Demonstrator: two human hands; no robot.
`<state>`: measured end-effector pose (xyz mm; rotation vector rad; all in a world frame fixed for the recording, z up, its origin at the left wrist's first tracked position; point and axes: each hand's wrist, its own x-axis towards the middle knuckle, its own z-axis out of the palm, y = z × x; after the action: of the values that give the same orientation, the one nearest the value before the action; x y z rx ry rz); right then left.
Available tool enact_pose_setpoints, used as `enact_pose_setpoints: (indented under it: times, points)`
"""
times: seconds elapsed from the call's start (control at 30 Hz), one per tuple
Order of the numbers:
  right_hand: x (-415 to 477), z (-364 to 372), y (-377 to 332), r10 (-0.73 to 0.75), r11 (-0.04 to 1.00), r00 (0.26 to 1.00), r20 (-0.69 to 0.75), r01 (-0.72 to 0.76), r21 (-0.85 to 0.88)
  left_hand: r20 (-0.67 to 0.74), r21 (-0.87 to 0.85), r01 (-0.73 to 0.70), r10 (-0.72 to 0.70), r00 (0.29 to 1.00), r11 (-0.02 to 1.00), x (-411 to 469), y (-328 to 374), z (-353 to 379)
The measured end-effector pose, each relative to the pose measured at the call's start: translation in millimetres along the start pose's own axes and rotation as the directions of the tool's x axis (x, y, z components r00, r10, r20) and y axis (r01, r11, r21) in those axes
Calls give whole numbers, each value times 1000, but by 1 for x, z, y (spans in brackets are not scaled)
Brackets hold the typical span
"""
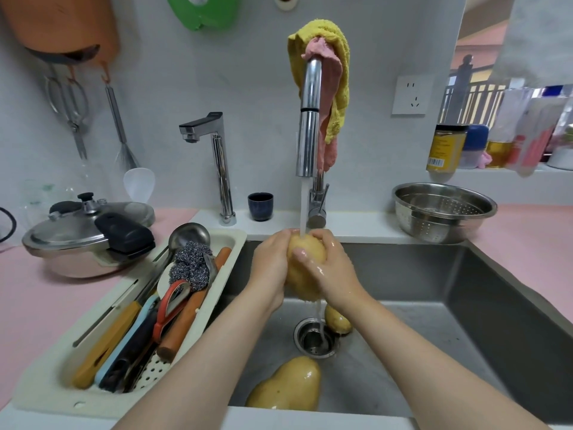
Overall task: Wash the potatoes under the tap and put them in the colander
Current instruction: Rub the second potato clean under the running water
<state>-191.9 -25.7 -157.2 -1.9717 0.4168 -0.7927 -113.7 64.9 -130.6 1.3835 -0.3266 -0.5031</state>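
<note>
Both my hands hold one yellow potato [302, 282] under the water running from the tall chrome tap [308, 135]. My left hand [271, 268] cups its left side and my right hand [328, 265] wraps its right side, thumb across the front. A large wet potato [288, 387] lies in the steel sink [434, 305] near the front edge. A smaller potato [338, 319] sits just right of the drain [316, 338]. The steel colander [443, 211] stands on the counter behind the sink's right corner, with no potato visible inside.
A cream draining tray [217, 252] with utensils, a scourer and a ladle spans the sink's left edge. A pressure cooker [90, 234] sits on the pink counter at left. A second small tap [214, 162] and a dark cup [260, 206] stand behind the sink. Jars and bottles line the right ledge.
</note>
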Motion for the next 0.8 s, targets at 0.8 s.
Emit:
enact_pose_setpoints:
  times: [0.8]
  points:
    - [5, -8, 10, 41, 951, 999, 1, -39, 306, 193, 90, -126, 107, 975, 988, 2, 8, -24]
